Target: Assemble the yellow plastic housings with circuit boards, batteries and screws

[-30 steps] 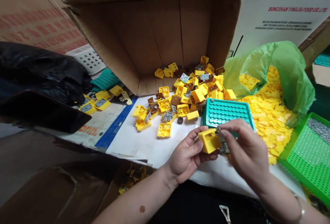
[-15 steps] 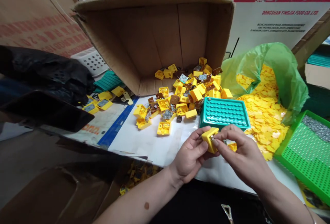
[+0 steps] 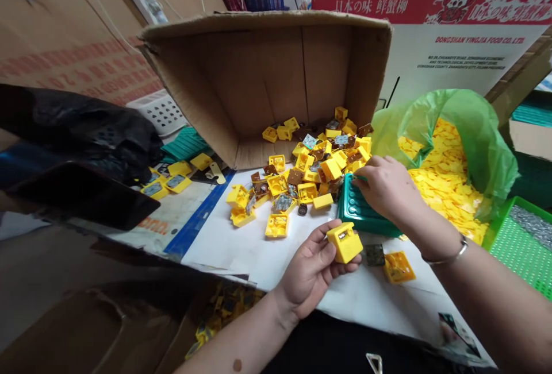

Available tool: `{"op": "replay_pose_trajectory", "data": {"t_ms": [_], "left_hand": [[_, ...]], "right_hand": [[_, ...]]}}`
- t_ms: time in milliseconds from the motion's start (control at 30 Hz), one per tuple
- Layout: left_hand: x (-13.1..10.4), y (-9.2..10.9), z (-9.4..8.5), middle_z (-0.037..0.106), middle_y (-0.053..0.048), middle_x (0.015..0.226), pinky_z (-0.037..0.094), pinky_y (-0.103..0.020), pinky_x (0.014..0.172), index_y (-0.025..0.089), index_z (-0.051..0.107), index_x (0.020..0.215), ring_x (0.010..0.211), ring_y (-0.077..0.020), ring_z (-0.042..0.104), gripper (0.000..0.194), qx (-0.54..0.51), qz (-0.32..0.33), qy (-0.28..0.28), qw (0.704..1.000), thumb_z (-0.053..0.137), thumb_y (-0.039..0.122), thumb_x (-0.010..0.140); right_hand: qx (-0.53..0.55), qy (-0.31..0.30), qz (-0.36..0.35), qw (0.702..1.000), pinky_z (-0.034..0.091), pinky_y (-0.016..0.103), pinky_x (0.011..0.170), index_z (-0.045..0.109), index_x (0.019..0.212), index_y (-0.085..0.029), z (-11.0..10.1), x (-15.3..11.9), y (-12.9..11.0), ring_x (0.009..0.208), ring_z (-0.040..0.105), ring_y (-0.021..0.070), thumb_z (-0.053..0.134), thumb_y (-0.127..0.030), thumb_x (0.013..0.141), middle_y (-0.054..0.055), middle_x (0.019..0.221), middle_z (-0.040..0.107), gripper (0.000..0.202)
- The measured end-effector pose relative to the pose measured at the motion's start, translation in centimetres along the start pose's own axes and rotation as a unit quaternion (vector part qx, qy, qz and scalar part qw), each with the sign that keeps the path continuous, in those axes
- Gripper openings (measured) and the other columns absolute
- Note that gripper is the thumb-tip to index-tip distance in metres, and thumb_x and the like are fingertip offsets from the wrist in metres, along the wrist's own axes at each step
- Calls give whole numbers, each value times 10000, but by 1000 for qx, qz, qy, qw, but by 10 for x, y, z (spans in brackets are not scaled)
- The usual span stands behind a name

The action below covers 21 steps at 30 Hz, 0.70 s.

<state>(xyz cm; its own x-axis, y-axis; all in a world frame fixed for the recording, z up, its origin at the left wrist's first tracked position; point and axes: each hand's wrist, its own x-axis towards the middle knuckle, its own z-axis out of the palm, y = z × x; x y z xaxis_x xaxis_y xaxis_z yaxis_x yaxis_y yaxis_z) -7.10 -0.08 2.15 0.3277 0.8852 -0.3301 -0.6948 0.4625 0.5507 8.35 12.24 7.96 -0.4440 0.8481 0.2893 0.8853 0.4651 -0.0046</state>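
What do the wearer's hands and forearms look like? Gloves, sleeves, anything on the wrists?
Left hand and right hand are both ungloved, with no sleeve on the visible forearms. A thin, silvery, rounded bangle circles the right wrist; nothing is worn on the left wrist. The left forearm has one small round spot. No rings that I can make out.

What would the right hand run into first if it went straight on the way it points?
Most likely the pile of yellow cases, just beyond the corner of the teal tray by the right hand; depth is hard to judge.
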Motion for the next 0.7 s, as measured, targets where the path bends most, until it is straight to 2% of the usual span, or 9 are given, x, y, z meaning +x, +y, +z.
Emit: {"op": "replay_pose_trajectory", "data": {"t_ms": [67, 167, 267, 333, 400, 467, 500, 633, 700], "left_hand": [[0, 2, -1, 639, -95, 1099, 522, -292, 754, 193, 484, 1124, 842, -217, 678, 415, -5, 5, 2, 1000, 659, 231, 750], [1, 4, -3, 638, -99, 1099, 525, -303, 747, 192, 496, 1105, 838, -225, 678, 395, -15, 9, 5, 1000, 659, 253, 751], [3, 3, -5, 658, -71, 1048, 530, -298, 732, 206, 532, 1077, 819, -208, 679, 367, -27, 14, -5, 1000, 671, 253, 741], [3, 0, -5, 668, -50, 1019, 531, -299, 748, 215, 569, 1060, 835, -182, 670, 334, -34, 19, -13, 999, 671, 231, 743], [4, -3, -4, 667, -46, 1038, 528, -297, 774, 225, 601, 1056, 880, -163, 653, 316, -34, 20, -22, 999, 667, 209, 747], [4, -6, -3, 665, -42, 1059, 523, -285, 780, 242, 623, 1054, 898, -149, 644, 312, -24, 17, -31, 999, 667, 201, 748], [4, -8, -2, 669, -35, 1052, 520, -276, 774, 252, 633, 1052, 888, -142, 643, 312, -16, 15, -35, 999, 670, 205, 746], [2, -17, -2, 684, -5, 987, 493, -235, 783, 271, 667, 1028, 860, -109, 626, 332, 48, 32, -25, 998, 711, 210, 705], [1, -21, -1, 683, -4, 985, 480, -228, 798, 269, 673, 1027, 867, -104, 615, 353, 80, 38, -15, 996, 727, 201, 685]], "right_hand": [[-8, -17, -7, 1000, 336, 320, 640, 676, 746, -158, 5, 6, 1, 736, 508, 210, 495, -238, 839, 100, 746, 597, 219], [7, 18, -5, 1000, 344, 322, 668, 664, 752, -146, 2, -6, -3, 738, 507, 200, 469, -238, 852, 99, 765, 589, 238], [150, 69, 13, 986, 383, 295, 667, 653, 809, -152, -9, -38, -14, 738, 520, 176, 494, -295, 850, 76, 772, 573, 217], [324, 24, 49, 944, 405, 250, 617, 638, 793, -174, -15, -62, -25, 692, 527, 137, 504, -292, 847, 38, 726, 564, 186], [460, -42, 107, 880, 419, 224, 570, 635, 772, -182, -16, -83, -37, 641, 531, 115, 524, -310, 837, 17, 691, 565, 181], [539, -73, 164, 823, 434, 217, 552, 635, 761, -177, -13, -97, -45, 624, 539, 111, 550, -347, 819, 17, 694, 576, 198], [560, -72, 189, 804, 439, 218, 551, 631, 760, -173, -10, -101, -48, 622, 540, 111, 562, -364, 809, 19, 698, 579, 209], [581, -25, 238, 778, 437, 214, 555, 585, 715, -162, 1, -110, -50, 611, 517, 104, 602, -379, 774, 14, 672, 558, 225], [603, -23, 244, 759, 434, 206, 556, 576, 690, -157, 3, -114, -49, 608, 505, 97, 620, -376, 760, 10, 659, 551, 233]]}}
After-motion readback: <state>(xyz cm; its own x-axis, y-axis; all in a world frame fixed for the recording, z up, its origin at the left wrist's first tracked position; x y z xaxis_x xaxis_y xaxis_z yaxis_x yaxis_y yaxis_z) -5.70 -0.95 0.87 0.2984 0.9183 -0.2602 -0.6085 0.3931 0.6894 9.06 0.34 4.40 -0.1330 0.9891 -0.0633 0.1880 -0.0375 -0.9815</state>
